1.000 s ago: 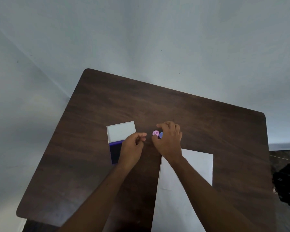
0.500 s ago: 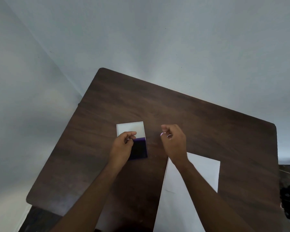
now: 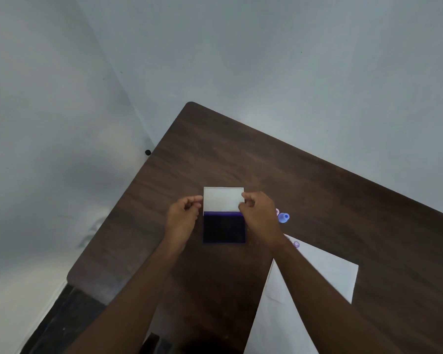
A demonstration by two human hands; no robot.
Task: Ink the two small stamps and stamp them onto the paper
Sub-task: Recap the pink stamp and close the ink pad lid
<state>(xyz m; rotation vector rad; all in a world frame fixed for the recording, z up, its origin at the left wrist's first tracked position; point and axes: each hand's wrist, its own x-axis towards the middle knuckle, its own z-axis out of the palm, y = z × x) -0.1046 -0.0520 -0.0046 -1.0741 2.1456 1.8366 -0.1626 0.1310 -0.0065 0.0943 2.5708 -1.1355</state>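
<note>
An open ink pad lies mid-table, its white lid [image 3: 223,199] folded back above the dark purple ink surface [image 3: 224,228]. My left hand [image 3: 183,218] pinches the lid's left edge and my right hand [image 3: 258,215] pinches its right edge. The blue stamp [image 3: 283,217] stands on the table just right of my right hand. The pink stamp [image 3: 277,212] beside it is mostly hidden by that hand. The white paper [image 3: 317,277] lies at the lower right, with a small purple print [image 3: 296,244] near its top corner.
The dark wooden table [image 3: 266,162] stands against pale walls, with its left edge near a corner. Dark floor [image 3: 62,315] shows at the lower left. My right forearm crosses over the paper's left part.
My right hand has left the two stamps on the table and moved left to the ink pad's lid. My left hand has shifted to the lid's left edge. The view has swung left.
</note>
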